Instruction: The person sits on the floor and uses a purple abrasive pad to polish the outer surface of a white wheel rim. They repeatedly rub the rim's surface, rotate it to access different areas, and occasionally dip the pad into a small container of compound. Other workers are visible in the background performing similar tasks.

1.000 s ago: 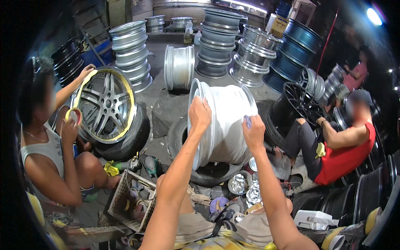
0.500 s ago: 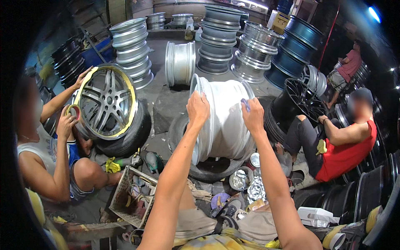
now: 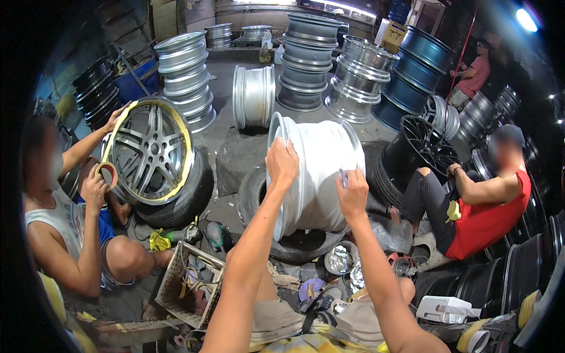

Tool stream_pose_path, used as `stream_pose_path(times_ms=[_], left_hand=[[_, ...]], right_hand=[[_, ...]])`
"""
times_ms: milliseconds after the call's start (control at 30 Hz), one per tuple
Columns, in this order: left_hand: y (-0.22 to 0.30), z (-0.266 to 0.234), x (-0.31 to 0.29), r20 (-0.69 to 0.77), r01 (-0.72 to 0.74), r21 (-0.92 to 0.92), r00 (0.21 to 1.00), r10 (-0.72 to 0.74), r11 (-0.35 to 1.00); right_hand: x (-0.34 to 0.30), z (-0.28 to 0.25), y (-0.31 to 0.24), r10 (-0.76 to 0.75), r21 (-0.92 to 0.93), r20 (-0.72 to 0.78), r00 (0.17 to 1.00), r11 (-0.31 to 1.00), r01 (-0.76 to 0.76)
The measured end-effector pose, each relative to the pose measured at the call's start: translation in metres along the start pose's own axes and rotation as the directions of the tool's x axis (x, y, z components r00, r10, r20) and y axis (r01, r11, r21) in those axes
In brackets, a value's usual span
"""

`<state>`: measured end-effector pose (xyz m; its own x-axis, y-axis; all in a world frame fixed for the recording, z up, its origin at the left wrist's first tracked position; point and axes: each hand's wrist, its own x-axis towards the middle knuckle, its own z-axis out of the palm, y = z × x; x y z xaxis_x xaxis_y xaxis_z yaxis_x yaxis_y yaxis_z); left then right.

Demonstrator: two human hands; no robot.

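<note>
Rim stacks (image 3: 304, 65) bound the far floor (image 3: 222, 85); left hand (image 3: 282, 162) curls over silver wheel's (image 3: 323, 153) left edge, right hand (image 3: 353, 189) pinches bluish scrap (image 3: 342, 175).

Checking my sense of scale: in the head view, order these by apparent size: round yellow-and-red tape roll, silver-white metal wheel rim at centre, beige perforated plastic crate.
1. Silver-white wheel rim
2. Beige crate
3. Tape roll
All differ clearly.

a head-worn fisheye looks down over both hands (image 3: 282, 162)
</note>
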<state>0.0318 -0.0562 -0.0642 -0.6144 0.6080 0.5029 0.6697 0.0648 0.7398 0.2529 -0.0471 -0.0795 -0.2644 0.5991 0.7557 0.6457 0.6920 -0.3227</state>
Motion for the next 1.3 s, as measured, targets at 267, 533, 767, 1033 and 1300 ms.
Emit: stream_pose_path(times_ms=[267,533,767,1033,1300], left_hand=[[-0.005,-0.005,-0.004,0.057,0.011,-0.013,0.998,-0.011,1.0],[0.005,0.001,-0.003,0.081,0.016,-0.029,0.997,-0.014,0.999],[-0.004,-0.002,-0.003,0.039,-0.005,-0.034,0.999,0.007,0.999],[0.002,0.0,-0.003,0.015,-0.02,-0.033,1.0,0.02,0.999],[0.006,0.004,-0.004,0.044,-0.024,-0.084,0.999,0.028,0.996]], right_hand=[[0.005,-0.005,0.005,-0.05,0.0,0.087,0.995,0.999,0.05],[0.045,0.0,0.013,-0.073,0.005,-0.014,0.997,0.997,0.073],[-0.005,-0.054,0.005,0.049,0.084,0.098,0.994,0.995,-0.058],[-0.002,-0.038,0.018,-0.121,-0.104,0.102,0.987,0.986,0.132],[0.014,-0.027,0.028,-0.224,-0.298,0.15,0.963,0.919,0.26]])
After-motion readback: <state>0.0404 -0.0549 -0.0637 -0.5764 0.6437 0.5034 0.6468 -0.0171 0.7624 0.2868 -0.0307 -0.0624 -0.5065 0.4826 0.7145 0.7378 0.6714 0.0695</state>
